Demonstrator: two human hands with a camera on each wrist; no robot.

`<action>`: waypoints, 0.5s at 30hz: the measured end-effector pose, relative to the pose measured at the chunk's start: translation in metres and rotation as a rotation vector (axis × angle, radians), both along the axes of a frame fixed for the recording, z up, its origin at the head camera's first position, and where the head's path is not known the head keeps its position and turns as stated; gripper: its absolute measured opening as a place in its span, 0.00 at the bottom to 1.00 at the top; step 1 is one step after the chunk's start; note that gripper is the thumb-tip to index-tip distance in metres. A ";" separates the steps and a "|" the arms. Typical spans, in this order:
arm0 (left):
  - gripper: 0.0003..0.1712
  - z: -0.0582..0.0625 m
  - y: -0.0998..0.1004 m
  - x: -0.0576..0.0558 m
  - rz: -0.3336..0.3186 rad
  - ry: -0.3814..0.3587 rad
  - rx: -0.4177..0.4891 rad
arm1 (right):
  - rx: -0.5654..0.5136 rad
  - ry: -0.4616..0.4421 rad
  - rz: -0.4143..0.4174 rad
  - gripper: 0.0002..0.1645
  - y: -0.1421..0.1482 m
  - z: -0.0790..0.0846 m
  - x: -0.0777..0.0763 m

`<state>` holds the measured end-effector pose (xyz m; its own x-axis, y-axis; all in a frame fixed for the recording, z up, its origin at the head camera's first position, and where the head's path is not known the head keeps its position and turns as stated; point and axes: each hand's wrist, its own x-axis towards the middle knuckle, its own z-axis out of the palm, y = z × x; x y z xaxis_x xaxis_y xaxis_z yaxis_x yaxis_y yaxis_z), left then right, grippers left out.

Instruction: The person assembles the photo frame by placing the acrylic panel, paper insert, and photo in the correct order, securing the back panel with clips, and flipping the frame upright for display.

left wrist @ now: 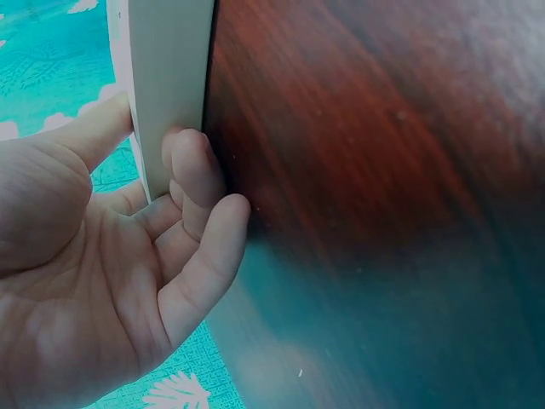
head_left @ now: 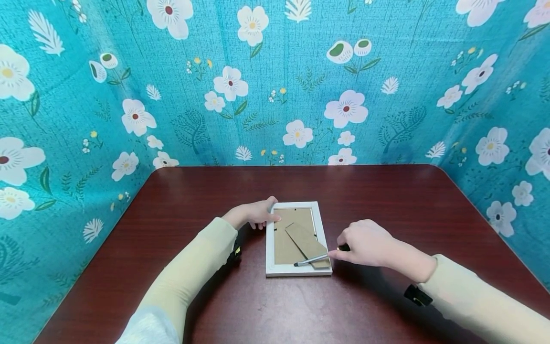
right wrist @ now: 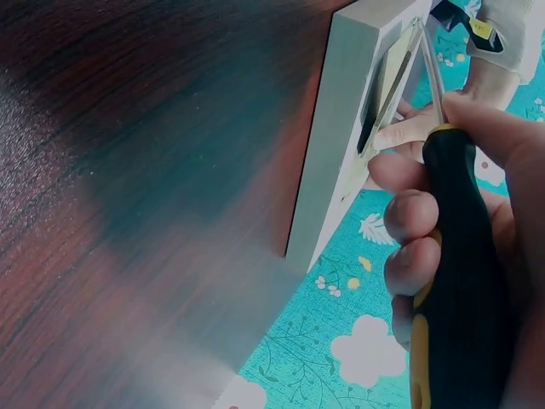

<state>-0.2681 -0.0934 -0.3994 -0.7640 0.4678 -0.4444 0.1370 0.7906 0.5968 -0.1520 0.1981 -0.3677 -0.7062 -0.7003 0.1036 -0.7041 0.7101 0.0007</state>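
A white picture frame [head_left: 270, 251] lies face down on the table, its brown backing board [head_left: 283, 248] upward. A brown stand flap [head_left: 306, 237] slants across the board. My left hand [head_left: 258, 213] grips the frame's upper left side, thumb on top and fingers against the outer side. My right hand [head_left: 366, 242] holds a flat-bladed screwdriver [head_left: 314, 259] by its black and yellow handle [right wrist: 464, 230]. Its shaft crosses the lower end of the flap, and the blade is at the frame's lower inner edge. Whether the blade touches the frame, I cannot tell.
Small dark tabs [head_left: 275, 229] sit along the frame's inner edges. The dark red wooden table [head_left: 206, 200] has rounded far corners. Behind and beside it hangs a blue flowered cloth [head_left: 266, 110]. A black wrist device [head_left: 417, 295] is on the right sleeve.
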 end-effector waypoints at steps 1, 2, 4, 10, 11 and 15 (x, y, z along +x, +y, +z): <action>0.32 0.000 0.000 0.000 -0.001 0.000 0.001 | 0.004 0.013 0.000 0.22 0.000 0.000 0.000; 0.32 0.000 0.000 0.000 -0.003 0.001 0.001 | 0.007 0.026 -0.001 0.22 0.000 0.000 0.000; 0.33 0.000 0.000 0.000 -0.008 0.002 -0.001 | 0.010 0.042 -0.003 0.22 -0.001 0.000 0.001; 0.32 0.001 0.000 0.000 -0.014 0.006 0.000 | 0.021 0.003 -0.038 0.22 -0.004 0.003 0.003; 0.32 0.001 0.000 0.000 -0.013 0.005 0.001 | 0.027 -0.005 -0.048 0.22 -0.005 0.004 0.004; 0.32 0.002 0.000 0.000 -0.016 0.000 0.008 | 0.037 -0.060 -0.099 0.21 -0.009 0.007 0.005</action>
